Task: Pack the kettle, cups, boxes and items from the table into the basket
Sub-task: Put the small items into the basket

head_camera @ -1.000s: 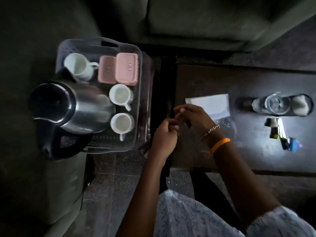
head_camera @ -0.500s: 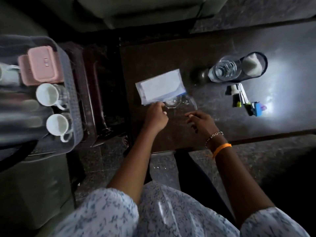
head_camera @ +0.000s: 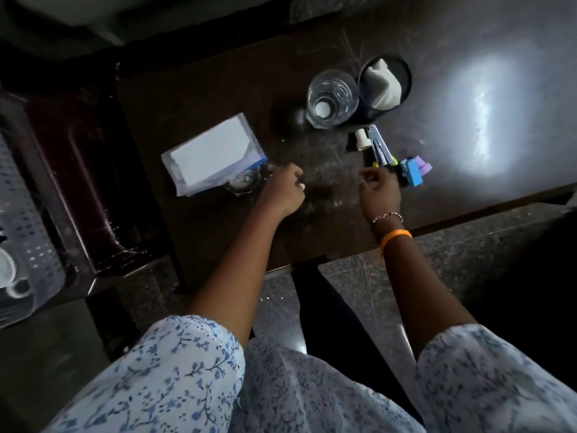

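Observation:
On the dark table (head_camera: 312, 32) lies a clear plastic bag (head_camera: 215, 154) with white paper inside. My left hand (head_camera: 282, 190) rests in a loose fist against the bag's transparent right end, and I cannot tell if it pinches it. My right hand (head_camera: 379, 189) hovers with its fingers half curled and nothing in it, just left of the small sachets (head_camera: 381, 150) and a blue and purple item (head_camera: 413, 170). A white cap (head_camera: 362, 140) sits beside the sachets. The grey perforated basket (head_camera: 28, 232) shows at the left edge with a white cup (head_camera: 6, 270) inside.
A drinking glass (head_camera: 332, 100) stands at the back of the table next to a black holder (head_camera: 402, 73) with white cloth in it. A dark maroon stool (head_camera: 78, 170) carries the basket. The table's near edge runs just below my wrists.
The view has swung right, so the basket has slid almost out of sight. My two hands have come apart, the left staying by the plastic bag and the right moving toward the sachets.

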Available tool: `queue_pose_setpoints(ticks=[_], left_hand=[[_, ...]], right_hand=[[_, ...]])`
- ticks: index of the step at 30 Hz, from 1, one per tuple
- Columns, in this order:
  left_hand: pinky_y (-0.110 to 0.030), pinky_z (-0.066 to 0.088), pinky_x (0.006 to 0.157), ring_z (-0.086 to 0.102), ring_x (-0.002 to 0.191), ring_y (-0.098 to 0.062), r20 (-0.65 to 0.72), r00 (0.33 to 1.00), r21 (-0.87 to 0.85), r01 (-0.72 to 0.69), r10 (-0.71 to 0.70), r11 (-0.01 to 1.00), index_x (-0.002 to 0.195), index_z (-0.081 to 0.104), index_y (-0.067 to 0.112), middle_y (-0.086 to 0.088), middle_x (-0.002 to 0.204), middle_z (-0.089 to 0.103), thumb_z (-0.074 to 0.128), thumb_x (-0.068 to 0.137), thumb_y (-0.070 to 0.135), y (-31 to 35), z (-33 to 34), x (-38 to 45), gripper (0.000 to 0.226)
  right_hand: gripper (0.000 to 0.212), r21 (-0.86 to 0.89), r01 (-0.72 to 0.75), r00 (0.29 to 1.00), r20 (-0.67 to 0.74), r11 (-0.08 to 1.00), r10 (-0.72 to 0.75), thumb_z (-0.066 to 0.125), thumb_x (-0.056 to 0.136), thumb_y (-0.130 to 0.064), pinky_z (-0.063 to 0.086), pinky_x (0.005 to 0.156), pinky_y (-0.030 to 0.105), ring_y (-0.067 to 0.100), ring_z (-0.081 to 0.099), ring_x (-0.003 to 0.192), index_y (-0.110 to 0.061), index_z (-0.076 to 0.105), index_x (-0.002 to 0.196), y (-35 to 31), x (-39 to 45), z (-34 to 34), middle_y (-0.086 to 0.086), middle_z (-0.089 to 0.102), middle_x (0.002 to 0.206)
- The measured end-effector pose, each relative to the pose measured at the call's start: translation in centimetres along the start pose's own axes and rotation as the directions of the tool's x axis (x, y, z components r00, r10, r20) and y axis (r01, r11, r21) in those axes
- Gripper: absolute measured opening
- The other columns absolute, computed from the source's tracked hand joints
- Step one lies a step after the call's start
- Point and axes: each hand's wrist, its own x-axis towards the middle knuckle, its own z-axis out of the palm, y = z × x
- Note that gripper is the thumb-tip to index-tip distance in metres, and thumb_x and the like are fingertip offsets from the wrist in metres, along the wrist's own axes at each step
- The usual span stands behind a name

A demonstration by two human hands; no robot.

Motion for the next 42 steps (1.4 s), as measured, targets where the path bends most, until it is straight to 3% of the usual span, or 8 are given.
queue_pose_setpoints(ticks=[6,11,17,25,29,31,34,42], left_hand=[[-0.036,0.041,0.100,0.049,0.120,-0.031,-0.129,0.972,0.016,-0.198,0.198,0.980,0.127,0.045,0.007,-0.014,0.131,0.049,0.047,0.086,0.001,5.9,3.8,2.9,0.042],[-0.040,0.035,0.110,0.037,0.133,-0.029,-0.108,0.940,0.219,-0.296,0.325,0.930,0.142,0.028,0.012,-0.007,0.149,0.032,0.049,0.082,-0.007,8.0,6.6,6.6,0.066],[-0.039,0.044,0.099,0.043,0.125,-0.030,-0.209,0.889,0.387,-0.307,0.407,0.869,0.129,0.044,0.012,-0.009,0.136,0.044,0.052,0.084,0.003,8.1,6.9,8.9,0.046],[-0.031,0.043,0.086,0.056,0.105,-0.028,-0.372,0.894,-0.007,-0.272,0.250,0.962,0.109,0.056,0.005,-0.013,0.115,0.056,0.061,0.078,0.005,4.3,4.3,3.6,0.031],[-0.023,0.041,0.089,0.058,0.102,-0.024,-0.516,0.846,-0.208,-0.272,0.131,0.940,0.108,0.061,0.004,-0.013,0.108,0.062,0.067,0.078,0.010,0.2,1.4,-1.1,0.032],[-0.032,0.050,0.089,0.060,0.097,-0.025,-0.560,0.827,-0.313,-0.272,0.055,0.910,0.104,0.063,0.004,-0.014,0.103,0.062,0.066,0.080,0.014,-2.2,-0.4,-3.4,0.026],[-0.031,0.056,0.082,0.064,0.089,-0.021,-0.600,0.797,-0.465,-0.273,-0.073,0.842,0.103,0.064,0.008,-0.012,0.102,0.061,0.065,0.082,0.015,-6.0,-3.7,-6.8,0.023],[-0.006,0.049,0.074,0.061,0.086,-0.001,-0.704,0.646,-0.597,-0.313,-0.295,0.738,0.102,0.064,0.012,-0.008,0.104,0.062,0.070,0.079,0.016,-16.8,-14.4,-15.6,0.025]], right_hand=[[0.038,-0.334,0.131,0.979,-0.103,0.933,-0.175,0.052,0.080,-0.006,0.017,0.091,0.029,0.035,0.043,0.118,0.001,0.051,0.117,0.9,5.1,-1.4,0.022,0.046,0.128],[0.041,-0.479,0.190,0.981,0.070,0.857,-0.179,0.053,0.084,-0.010,0.032,0.099,0.039,0.035,0.039,0.123,-0.001,0.044,0.123,1.5,8.5,-0.5,0.019,0.041,0.134],[0.035,-0.454,0.229,0.973,0.086,0.861,-0.213,0.049,0.089,-0.014,0.037,0.096,0.043,0.037,0.043,0.118,0.000,0.044,0.121,1.7,8.5,0.2,0.020,0.044,0.129],[0.040,-0.187,0.055,0.993,0.116,0.981,-0.033,0.057,0.085,-0.020,0.034,0.093,0.037,0.037,0.049,0.114,0.010,0.052,0.111,-0.2,4.8,1.3,0.028,0.054,0.119],[0.035,0.000,-0.116,0.982,0.150,0.993,0.114,0.047,0.091,-0.020,0.027,0.058,0.027,0.023,0.050,0.075,0.001,0.057,0.064,-2.5,0.1,2.8,0.011,0.051,0.057],[0.036,0.047,-0.146,0.978,0.158,0.988,0.137,0.042,0.091,-0.014,0.020,0.054,0.028,0.022,0.042,0.066,0.002,0.051,0.059,-3.9,-2.8,4.0,0.003,0.038,0.050],[0.043,0.088,-0.108,0.979,0.181,0.990,0.091,0.039,0.092,-0.010,0.019,0.054,0.027,0.015,0.033,0.057,-0.006,0.033,0.049,-6.6,-7.0,6.1,0.003,0.030,0.053],[0.032,0.257,0.031,0.886,0.441,0.966,-0.145,0.045,0.094,-0.020,0.035,0.058,0.029,0.016,0.042,0.064,-0.011,0.052,0.064,-17.0,-18.1,14.0,0.006,0.044,0.061]])
